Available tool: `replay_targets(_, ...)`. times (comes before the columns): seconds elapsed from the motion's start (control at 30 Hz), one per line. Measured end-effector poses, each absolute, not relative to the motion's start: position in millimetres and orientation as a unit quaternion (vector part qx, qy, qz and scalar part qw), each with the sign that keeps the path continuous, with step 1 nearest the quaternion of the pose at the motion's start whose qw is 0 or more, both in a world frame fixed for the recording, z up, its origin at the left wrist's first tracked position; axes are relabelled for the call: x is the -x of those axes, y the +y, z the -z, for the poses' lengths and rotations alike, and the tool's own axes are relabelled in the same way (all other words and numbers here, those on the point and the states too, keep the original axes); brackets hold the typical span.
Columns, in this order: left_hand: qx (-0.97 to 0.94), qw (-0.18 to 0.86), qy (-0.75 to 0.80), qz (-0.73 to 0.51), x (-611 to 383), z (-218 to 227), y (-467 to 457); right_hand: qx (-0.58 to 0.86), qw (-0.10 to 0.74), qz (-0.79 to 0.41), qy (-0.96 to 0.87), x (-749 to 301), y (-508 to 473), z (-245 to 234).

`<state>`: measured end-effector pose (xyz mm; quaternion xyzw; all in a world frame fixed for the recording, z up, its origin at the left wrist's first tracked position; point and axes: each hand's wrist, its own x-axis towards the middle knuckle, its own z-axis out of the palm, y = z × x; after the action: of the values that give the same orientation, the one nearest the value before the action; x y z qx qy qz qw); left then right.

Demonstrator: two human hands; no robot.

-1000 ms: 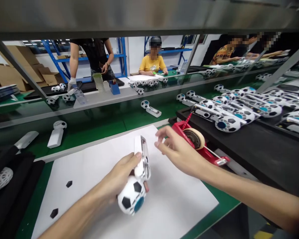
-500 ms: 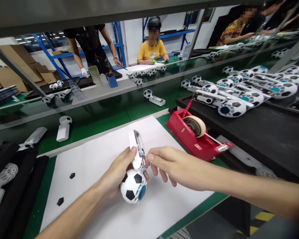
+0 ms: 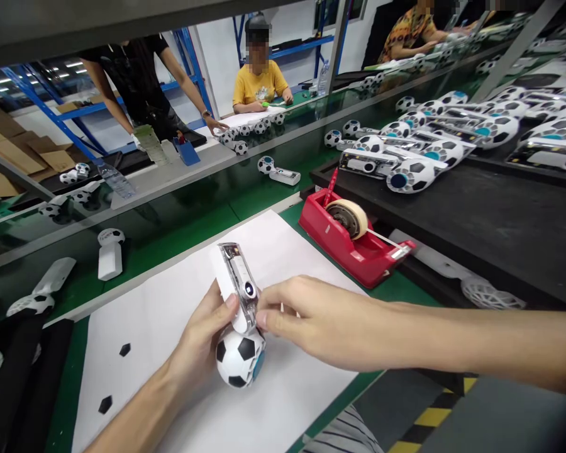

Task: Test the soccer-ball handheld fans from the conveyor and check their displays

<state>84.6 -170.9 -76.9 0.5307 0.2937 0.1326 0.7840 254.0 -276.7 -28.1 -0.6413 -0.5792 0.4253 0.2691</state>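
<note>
My left hand [image 3: 210, 327] is wrapped round a white handheld device with a soccer-ball head [image 3: 240, 357], its thumb on the white casing. The device tilts with its ball end toward me and its handle pointing away. A clear cover on the handle shows inner parts and a round dark button. On the ball's right side is a blue disc, seen edge-on. My right hand [image 3: 297, 314] has its fingers curled and pinched against the handle's right side near the ball; what the fingertips hold, if anything, is hidden. Two black pentagon pieces [image 3: 125, 350] lie on the white sheet [image 3: 170, 327] to the left.
A red tape dispenser [image 3: 344, 236] stands right of the sheet, a red pen in it. Many similar soccer-ball devices [image 3: 419, 145] crowd a black foam tray [image 3: 490, 207] at right. More units [image 3: 110, 255] lie on the green bench at left. Co-workers [image 3: 259, 82] work opposite.
The device has turned so its clear-covered face shows more toward me. My right hand's fingers have come in against its side. The whole view has shifted a little to the right.
</note>
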Motion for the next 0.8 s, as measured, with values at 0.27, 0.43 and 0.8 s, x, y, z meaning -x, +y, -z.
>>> replay_targets(0.27,-0.581,0.745,0.275,-0.179,-81,79,-184,0.629,0.304,-0.349,-0.625,-249,-284,35)
replay_targets(0.43,-0.577,0.760,0.253,-0.159,-82,85,-185,0.612,0.303,-0.301,-0.666,-247,-288,46)
replay_targets(0.8,-0.484,0.826,0.263,-0.120,-93,96,-195,0.669,0.251,-0.378,-0.588,-252,-299,48)
